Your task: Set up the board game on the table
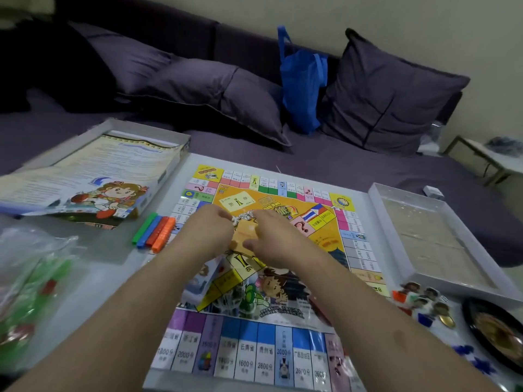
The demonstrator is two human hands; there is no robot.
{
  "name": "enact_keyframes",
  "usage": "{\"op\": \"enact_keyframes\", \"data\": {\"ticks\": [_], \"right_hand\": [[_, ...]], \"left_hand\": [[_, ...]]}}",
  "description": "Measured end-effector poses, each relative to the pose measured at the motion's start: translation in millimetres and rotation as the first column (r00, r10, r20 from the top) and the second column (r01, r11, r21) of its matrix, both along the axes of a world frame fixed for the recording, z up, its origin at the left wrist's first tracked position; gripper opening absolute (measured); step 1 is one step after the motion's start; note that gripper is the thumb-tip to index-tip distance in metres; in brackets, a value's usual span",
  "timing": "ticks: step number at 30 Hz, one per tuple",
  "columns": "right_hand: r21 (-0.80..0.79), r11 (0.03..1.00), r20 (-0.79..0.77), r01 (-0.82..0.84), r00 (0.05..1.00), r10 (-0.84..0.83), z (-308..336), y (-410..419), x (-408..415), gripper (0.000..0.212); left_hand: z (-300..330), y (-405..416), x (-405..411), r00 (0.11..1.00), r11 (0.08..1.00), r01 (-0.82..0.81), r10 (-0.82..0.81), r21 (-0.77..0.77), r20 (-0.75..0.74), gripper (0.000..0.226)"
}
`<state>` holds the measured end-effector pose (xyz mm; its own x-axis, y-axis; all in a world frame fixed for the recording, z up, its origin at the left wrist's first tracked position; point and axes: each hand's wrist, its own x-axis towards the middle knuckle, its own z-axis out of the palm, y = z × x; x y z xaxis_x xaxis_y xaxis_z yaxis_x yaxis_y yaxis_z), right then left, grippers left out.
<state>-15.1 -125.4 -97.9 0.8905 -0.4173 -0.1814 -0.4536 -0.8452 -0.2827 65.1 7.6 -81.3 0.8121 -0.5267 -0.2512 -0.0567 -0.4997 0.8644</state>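
Observation:
The colourful game board (249, 346) lies flat on the white table. Both my hands meet over its orange middle, on a small yellow card stack (245, 236). My left hand (210, 230) grips the stack's left edge with curled fingers. My right hand (273, 237) holds its right side, fingers over the top and thumb at the near edge. A second wrapped card pack (208, 280) lies on the board under my left wrist, partly hidden. Four coloured sticks (155, 232), green, blue, red and orange, lie side by side at the board's left edge.
An open box half (169, 142) with a printed sheet sits at the back left, and the other white box half (435, 236) at the right. A plastic bag of green pieces (34, 278) lies left. Player tokens (418, 299) and a black dish (495, 335) are at right. Sofa cushions lie behind.

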Motion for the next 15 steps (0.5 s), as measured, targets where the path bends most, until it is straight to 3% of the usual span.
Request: {"op": "enact_keyframes", "data": {"ticks": [6,13,15], "right_hand": [[-0.11,0.994,-0.111,-0.018,0.994,0.005,-8,0,28,0.062],[-0.059,0.996,-0.16,0.065,0.984,-0.073,-1,2,34,0.081],[0.01,0.996,-0.125,0.087,0.988,-0.085,2,3,31,0.067]], "left_hand": [[-2,-2,14,0.993,0.993,-0.112,0.11,-0.032,-0.049,0.026],[-6,-1,21,0.995,0.994,-0.103,0.102,-0.028,-0.021,0.02],[-6,0,21,0.995,0.994,-0.1,0.099,-0.04,-0.031,0.021]]}}
